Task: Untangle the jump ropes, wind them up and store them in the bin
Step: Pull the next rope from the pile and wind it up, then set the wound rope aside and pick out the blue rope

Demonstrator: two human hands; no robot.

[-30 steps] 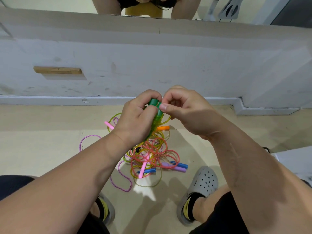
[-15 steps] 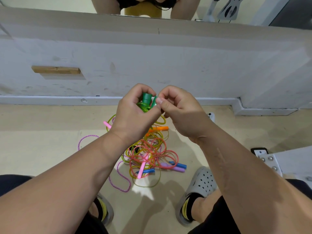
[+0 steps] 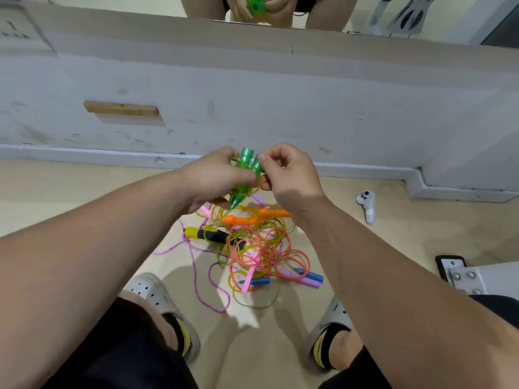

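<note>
Near the baseboard [image 3: 84, 156], left hand [image 3: 210, 178] and right hand [image 3: 293, 175] hold green handles [image 3: 246, 157].

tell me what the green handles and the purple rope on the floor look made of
The green handles look like translucent plastic with a glossy finish: light shows through them and their rims glint. The purple rope is probably braided textile cord, matte: it looks speckled and shows no shine, though the weave is too fine to confirm.
</note>
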